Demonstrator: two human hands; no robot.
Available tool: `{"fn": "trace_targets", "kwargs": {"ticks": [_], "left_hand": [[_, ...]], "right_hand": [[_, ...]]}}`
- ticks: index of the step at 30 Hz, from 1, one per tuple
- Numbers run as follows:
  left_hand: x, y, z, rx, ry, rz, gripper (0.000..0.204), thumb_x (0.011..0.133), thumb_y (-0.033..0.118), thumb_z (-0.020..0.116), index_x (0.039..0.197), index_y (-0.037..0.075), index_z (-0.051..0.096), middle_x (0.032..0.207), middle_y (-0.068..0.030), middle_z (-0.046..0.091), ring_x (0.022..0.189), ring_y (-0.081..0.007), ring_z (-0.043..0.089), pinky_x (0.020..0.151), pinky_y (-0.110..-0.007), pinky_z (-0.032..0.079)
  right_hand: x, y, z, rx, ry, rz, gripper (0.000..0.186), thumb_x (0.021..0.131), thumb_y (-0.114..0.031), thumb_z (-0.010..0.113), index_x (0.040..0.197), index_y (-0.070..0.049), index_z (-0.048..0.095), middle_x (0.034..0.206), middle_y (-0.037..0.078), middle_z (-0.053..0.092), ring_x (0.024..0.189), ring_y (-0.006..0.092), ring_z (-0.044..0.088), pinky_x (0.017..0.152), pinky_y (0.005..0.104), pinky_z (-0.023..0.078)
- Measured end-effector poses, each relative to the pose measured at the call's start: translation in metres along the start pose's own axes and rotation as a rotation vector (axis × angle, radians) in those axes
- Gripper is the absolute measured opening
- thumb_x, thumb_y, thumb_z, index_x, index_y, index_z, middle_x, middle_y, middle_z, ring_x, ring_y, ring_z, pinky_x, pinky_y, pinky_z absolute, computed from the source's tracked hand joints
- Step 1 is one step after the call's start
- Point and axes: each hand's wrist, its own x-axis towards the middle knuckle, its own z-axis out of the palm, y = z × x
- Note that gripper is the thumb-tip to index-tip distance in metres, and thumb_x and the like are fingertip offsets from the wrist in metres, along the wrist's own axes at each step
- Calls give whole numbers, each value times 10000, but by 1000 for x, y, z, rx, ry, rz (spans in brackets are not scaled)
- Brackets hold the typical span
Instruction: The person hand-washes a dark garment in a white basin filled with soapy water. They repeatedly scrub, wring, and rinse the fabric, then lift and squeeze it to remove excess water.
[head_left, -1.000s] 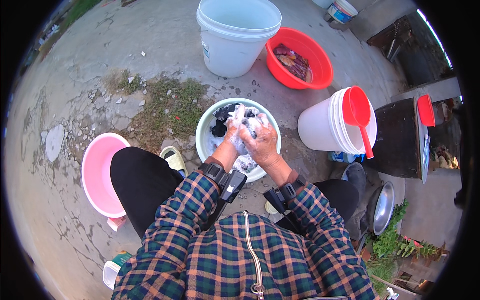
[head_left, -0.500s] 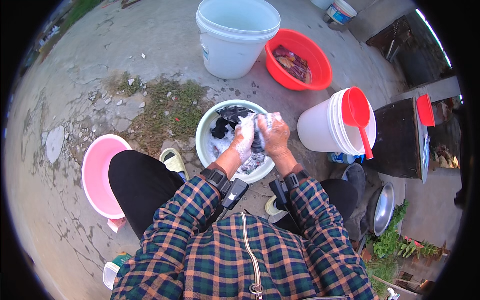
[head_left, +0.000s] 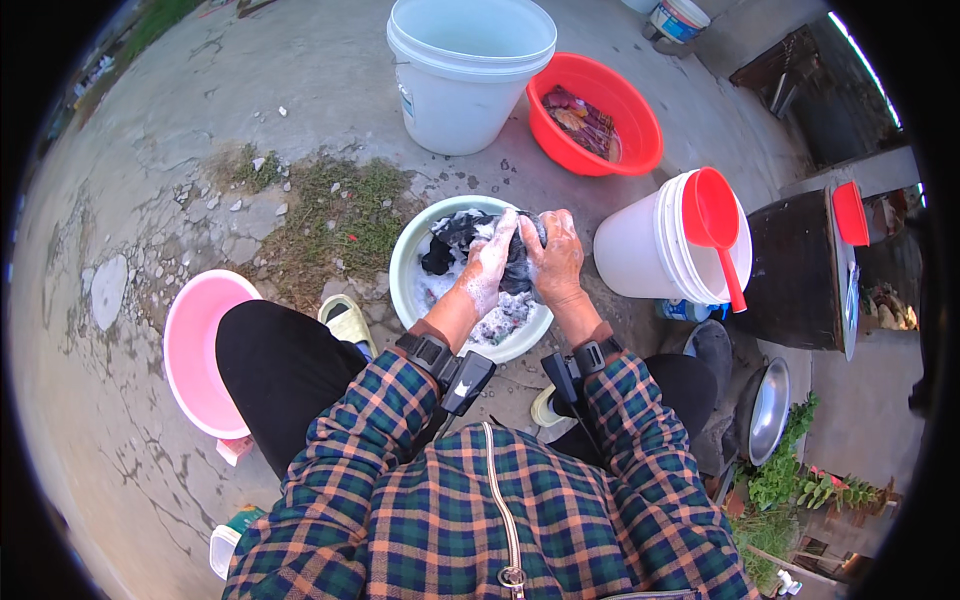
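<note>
A pale green basin [head_left: 403, 280] on the ground holds soapy water and wet dark cloth [head_left: 517, 272] covered with white suds. My left hand [head_left: 484, 270], foamy over its fingers and back, grips the cloth above the basin's middle. Close beside it, my right hand [head_left: 557, 260] has its fingers curled over the same cloth near the right rim. Most fingertips are hidden by the hands and foam. Some lighter patterned fabric [head_left: 503, 320] lies in the foam at the near side.
Beyond the basin stand a big white bucket [head_left: 455, 110] and a red basin [head_left: 645, 140] with patterned cloth. Right of me is a white bucket [head_left: 630, 250] with a red ladle [head_left: 708, 212]. A pink basin [head_left: 185, 330] sits left, near a slipper [head_left: 347, 322].
My hands have spread slightly apart at the wrists, and the right has shifted a little to the right. The cloth between them now lies lower and more spread in the basin.
</note>
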Motion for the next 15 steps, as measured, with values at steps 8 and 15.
{"fn": "trace_targets", "kwargs": {"ticks": [8,15], "left_hand": [[7,-4,-6,-155,-5,31,529,960,594,458,1211,146,585,1196,-75,593,1040,-204,602,873,-370,513],[42,-45,-36,-72,145,171,272,990,372,516,1081,131,606,1002,-1,605,949,-151,595,808,-315,502]], "right_hand": [[-14,-33,2,192,61,-184,311,906,-331,608,1046,-54,599,1068,157,564,958,349,587,807,440,483],[-13,-27,11,261,-43,-77,198,899,-191,584,913,6,600,885,211,629,852,399,625,764,451,488]]}}
